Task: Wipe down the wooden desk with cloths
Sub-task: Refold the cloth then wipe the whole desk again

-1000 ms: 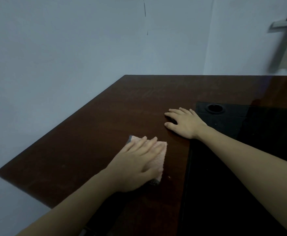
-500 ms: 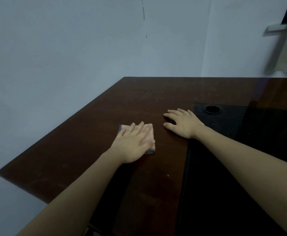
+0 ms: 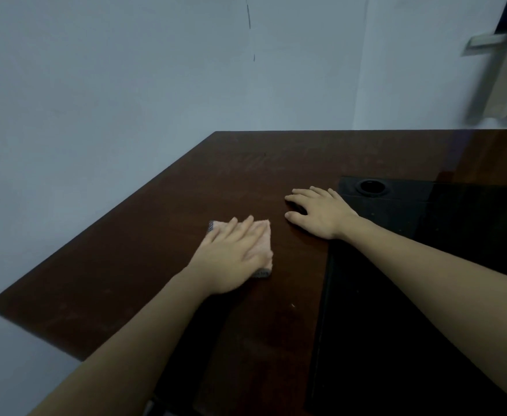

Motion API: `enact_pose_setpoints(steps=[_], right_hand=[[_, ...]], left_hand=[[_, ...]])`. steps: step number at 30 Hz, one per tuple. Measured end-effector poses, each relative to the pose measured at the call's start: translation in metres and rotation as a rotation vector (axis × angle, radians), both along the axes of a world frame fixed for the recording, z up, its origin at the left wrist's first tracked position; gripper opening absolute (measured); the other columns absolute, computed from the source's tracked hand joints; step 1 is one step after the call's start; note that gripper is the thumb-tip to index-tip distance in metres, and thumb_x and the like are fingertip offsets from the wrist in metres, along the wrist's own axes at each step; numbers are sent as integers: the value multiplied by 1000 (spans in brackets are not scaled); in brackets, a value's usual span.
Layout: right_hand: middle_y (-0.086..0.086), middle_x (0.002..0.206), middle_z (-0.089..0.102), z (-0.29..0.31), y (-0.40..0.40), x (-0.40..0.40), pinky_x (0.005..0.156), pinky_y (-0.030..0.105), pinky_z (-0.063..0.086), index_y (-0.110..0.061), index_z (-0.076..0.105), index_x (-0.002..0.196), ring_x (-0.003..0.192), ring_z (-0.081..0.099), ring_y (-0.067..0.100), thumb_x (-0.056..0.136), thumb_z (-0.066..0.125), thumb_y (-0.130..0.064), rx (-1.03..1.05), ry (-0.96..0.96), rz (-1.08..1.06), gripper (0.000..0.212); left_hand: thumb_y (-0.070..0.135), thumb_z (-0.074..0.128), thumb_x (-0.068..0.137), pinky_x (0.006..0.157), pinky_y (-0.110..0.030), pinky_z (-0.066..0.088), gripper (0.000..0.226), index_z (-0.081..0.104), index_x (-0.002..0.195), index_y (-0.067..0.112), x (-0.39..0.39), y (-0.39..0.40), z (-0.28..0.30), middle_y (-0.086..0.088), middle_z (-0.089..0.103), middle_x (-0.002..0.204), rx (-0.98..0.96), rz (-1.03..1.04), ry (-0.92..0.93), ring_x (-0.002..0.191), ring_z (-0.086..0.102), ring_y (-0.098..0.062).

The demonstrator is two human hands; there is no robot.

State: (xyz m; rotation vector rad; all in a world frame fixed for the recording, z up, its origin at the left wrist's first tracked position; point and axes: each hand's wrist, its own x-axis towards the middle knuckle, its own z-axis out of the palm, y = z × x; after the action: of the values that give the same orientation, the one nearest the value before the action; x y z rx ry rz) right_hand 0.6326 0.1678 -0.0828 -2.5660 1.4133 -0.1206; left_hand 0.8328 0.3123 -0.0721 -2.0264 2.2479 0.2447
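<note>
Two hands are on the desk, and only one has any work under it. My left hand [image 3: 234,259] lies flat on the pink cloth [image 3: 261,235], fingers straight and spread, pressing it down rather than curling round it; nothing is pinched. The cloth sits on the wooden desk [image 3: 144,259] near the middle of the bare wood, with its far edge and right-hand edge showing past my fingers. At about two o'clock from it, well apart, my right hand [image 3: 318,213] rests palm down on the wood, fingers relaxed, holding nothing, just beside the black mat [image 3: 396,295]. Beyond that hand, at one o'clock, is a round cable port [image 3: 371,187].

My worry is the flat press: with no fingers hooked over an edge, a quick stroke could let the cloth bunch or slide out from under the palm. Dull streaks show towards twelve o'clock, so I judge that stretch unwiped.
</note>
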Motion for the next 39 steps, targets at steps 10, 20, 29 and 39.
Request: enact_pose_setpoints(steps=[10, 20, 29, 39], right_hand=[[-1, 151, 51, 17, -4, -61, 121, 47, 26, -26, 55, 142, 146, 36, 23, 103, 45, -42, -203, -123, -65, 43], [-3, 166, 25, -4, -3, -138, 122, 57, 13, -29, 39, 154, 154, 19, 27, 105, 38, -50, -42, -32, -171, 53], [-2, 165, 28, -2, 0, -138, 122, 55, 13, -28, 41, 153, 153, 22, 26, 105, 39, -48, -50, -70, -161, 52], [-2, 167, 25, -4, -1, -138, 122, 55, 11, -29, 38, 155, 154, 19, 26, 106, 36, -48, -49, -58, -163, 52]], left_hand=[[62, 23, 104, 126, -41, -5, 69, -6, 161, 37, -70, 45, 2, 10, -9, 170, -10, -321, 59, 155, -12, -14], [77, 1, 85, 125, -37, -6, 79, -12, 157, 46, -34, 24, 3, 18, -13, 166, 8, -128, 7, 154, -13, -10], [65, 17, 103, 126, -44, -5, 66, -7, 160, 41, -105, -8, 4, 10, -12, 169, 13, -190, 67, 156, -12, -16], [73, 9, 94, 124, -32, -8, 70, -16, 155, 49, -68, 38, 2, 20, -19, 163, 4, -295, -4, 151, -18, -6]])
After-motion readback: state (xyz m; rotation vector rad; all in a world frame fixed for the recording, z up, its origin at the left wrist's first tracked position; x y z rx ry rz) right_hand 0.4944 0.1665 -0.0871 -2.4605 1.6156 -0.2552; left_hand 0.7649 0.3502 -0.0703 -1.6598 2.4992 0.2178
